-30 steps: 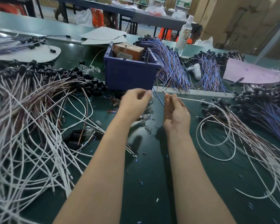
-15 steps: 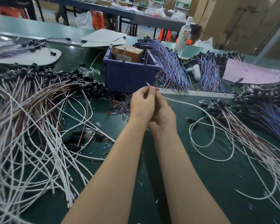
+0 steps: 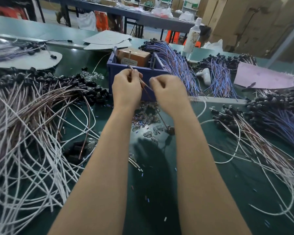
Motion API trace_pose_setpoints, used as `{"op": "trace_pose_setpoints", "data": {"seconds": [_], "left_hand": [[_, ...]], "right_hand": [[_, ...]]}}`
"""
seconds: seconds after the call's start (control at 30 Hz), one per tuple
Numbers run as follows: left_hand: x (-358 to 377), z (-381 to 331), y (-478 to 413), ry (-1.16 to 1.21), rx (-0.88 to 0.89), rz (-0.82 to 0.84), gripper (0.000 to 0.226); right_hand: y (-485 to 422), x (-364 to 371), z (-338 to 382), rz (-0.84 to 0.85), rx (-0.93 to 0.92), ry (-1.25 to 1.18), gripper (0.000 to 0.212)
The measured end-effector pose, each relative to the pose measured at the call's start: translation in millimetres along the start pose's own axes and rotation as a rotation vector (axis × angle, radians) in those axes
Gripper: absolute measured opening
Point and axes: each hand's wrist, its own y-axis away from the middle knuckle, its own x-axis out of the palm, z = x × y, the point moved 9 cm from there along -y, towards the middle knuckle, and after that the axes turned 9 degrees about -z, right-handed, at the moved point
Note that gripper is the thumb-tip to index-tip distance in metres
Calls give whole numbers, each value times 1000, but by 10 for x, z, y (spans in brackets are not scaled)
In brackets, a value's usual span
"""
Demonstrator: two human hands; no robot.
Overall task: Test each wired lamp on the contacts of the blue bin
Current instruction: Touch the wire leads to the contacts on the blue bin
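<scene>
Workshop, cartons stacked at back; green surface (image 3: 153,192) buried in wire bundles L & R. Blue bin (image 3: 148,72) sat centre, just beyond both grips, w/ brown box (image 3: 134,55) inside and upright metal pins (image 3: 129,56) at the rim, prob. the contacts. Left grip (image 3: 126,89) pinched the upper end of the lead (image 3: 143,84) near the front rim, close to the nearest pin; touch not confirmed. Right grip (image 3: 168,94), blurred, looked curled on the same lead lower down. Wired lamp (image 3: 170,130) dangled below the right wrist, over loose glass bulbs (image 3: 148,134). Step judged: presenting lead ends to contacts, test not yet made. Next needs: ends split, one per pin, held steady, eye on lamp for glow.
</scene>
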Motion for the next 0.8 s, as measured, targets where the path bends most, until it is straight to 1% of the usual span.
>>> {"op": "trace_pose_setpoints", "data": {"seconds": [0.03, 0.1, 0.2, 0.27, 0.3, 0.4, 0.47, 0.57, 0.67, 0.8], "left_hand": [[-7, -2, -19, 3, 5, -4, 27], [-34, 32, -45, 23, -14, -22, 27], [-73, 173, -67, 155, -163, -55, 28], [-34, 238, -61, 239, -250, -23, 28], [-1, 242, -47, 240, -262, 14, 27], [86, 262, -6, 214, -280, 99, 20], [46, 278, -39, 161, -247, 64, 19], [-75, 266, -141, 24, -145, -26, 15], [-94, 311, -186, 2, -154, -52, 18], [-59, 351, -186, -41, -173, -40, 15]], "right_hand": [[8, 130, -20, 53, 9, 26, 27], [30, 288, -37, 75, 29, 12, 25], [29, 366, -51, 31, 40, -26, 22], [3, 374, -65, -19, 56, -59, 22], [-10, 370, -75, -50, 70, -83, 22], [-40, 347, -105, -143, 106, -150, 21], [-48, 299, -140, -218, 128, -174, 20], [-53, 219, -284, -311, 216, -269, 19], [-60, 206, -402, -321, 262, -268, 18], [-54, 254, -407, -278, 239, -223, 20]]}}
